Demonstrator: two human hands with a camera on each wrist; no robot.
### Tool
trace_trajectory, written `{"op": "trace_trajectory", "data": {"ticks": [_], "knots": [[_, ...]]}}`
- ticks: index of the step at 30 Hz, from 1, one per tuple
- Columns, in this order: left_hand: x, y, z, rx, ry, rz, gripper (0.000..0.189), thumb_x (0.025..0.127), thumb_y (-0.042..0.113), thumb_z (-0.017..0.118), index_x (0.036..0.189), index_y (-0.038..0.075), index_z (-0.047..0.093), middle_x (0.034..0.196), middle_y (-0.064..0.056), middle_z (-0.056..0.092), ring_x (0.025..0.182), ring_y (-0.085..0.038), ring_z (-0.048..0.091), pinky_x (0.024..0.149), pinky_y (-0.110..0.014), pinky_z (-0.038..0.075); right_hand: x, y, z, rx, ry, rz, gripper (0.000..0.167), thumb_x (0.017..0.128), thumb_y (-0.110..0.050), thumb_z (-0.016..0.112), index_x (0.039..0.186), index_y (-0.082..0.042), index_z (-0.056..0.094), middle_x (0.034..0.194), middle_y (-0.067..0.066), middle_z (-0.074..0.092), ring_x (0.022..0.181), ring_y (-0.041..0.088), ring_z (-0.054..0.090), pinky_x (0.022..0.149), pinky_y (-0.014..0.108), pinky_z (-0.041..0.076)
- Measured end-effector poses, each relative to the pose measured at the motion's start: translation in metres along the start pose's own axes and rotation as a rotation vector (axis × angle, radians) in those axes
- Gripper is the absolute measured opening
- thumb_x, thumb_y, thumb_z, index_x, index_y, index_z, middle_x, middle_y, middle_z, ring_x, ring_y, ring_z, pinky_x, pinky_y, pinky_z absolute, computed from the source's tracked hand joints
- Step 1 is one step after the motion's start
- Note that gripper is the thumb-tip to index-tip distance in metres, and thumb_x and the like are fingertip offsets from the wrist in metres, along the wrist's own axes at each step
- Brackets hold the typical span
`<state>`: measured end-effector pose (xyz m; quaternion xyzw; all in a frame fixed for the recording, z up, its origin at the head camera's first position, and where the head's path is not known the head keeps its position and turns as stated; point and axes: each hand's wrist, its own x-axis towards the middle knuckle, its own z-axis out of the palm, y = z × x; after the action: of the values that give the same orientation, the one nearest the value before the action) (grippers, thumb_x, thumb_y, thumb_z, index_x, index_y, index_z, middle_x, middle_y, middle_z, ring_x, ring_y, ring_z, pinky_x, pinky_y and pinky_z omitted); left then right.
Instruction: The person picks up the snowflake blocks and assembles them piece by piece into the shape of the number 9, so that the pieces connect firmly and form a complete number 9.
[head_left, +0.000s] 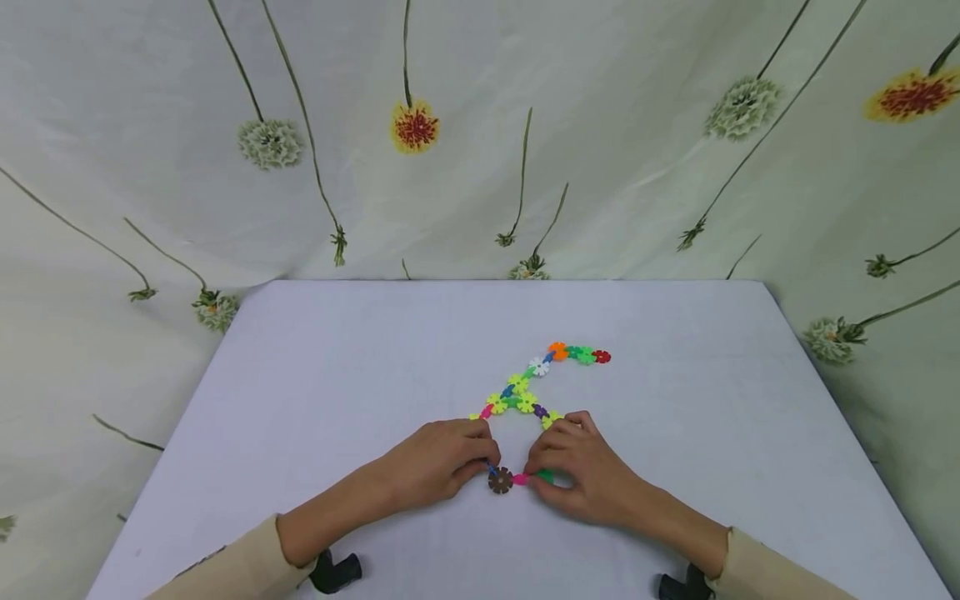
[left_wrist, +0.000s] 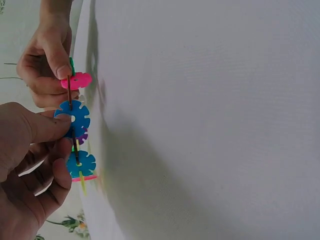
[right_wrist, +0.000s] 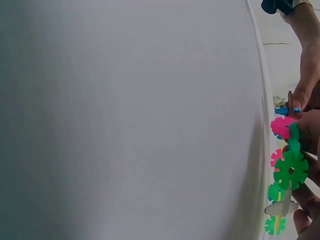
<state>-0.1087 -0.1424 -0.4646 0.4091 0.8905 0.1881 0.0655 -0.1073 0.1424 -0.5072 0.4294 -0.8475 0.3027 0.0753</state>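
Note:
A chain of colourful notched flower discs forms a loop between my hands, a tail running off to the upper right. My left hand (head_left: 441,460) pinches a blue disc (left_wrist: 79,120) between thumb and fingers. Slotted upright into that blue disc is a brown disc (head_left: 500,480). On its other side the brown disc meets a pink disc (head_left: 520,479), which my right hand (head_left: 588,477) pinches. Green discs (right_wrist: 291,171) follow the pink one by the right fingers, with a whitish disc (right_wrist: 281,208) below. My fingers hide parts of the loop.
The chain's tail lies on the white-covered table (head_left: 337,350), passing a white disc (head_left: 539,367) and an orange disc (head_left: 558,351) to a red end disc (head_left: 602,357). A flower-printed cloth (head_left: 465,192) hangs behind the table's far edge.

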Motion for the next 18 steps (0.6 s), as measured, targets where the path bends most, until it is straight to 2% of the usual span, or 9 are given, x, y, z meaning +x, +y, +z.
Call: {"op": "trace_trajectory", "data": {"ticks": [10,18], "knots": [[0.0015,-0.0012,0.0002,-0.026,-0.003,-0.019,0.017,0.100,0.011,0.075,0.111,0.024,0.077,0.108,0.010,0.070,0.099,-0.002,0.065,0.089,-0.022,0.058,-0.0029,-0.0014,0.0003,0.018,0.053,0.024,0.019,0.089,-0.019,0.084,0.100,-0.034,0.080,0.104,-0.024,0.072,0.105,-0.002,0.064,0.104,0.041,0.038],[-0.0025,-0.0031,0.0027,-0.048,0.072,-0.006,0.017,0.099,0.008,0.076,0.109,0.022,0.075,0.109,0.010,0.070,0.099,-0.003,0.066,0.089,-0.023,0.059,-0.0035,-0.0028,0.0011,0.051,0.075,0.036,0.018,0.092,-0.022,0.085,0.102,-0.035,0.080,0.105,-0.025,0.072,0.104,-0.005,0.066,0.103,0.038,0.036]]}}
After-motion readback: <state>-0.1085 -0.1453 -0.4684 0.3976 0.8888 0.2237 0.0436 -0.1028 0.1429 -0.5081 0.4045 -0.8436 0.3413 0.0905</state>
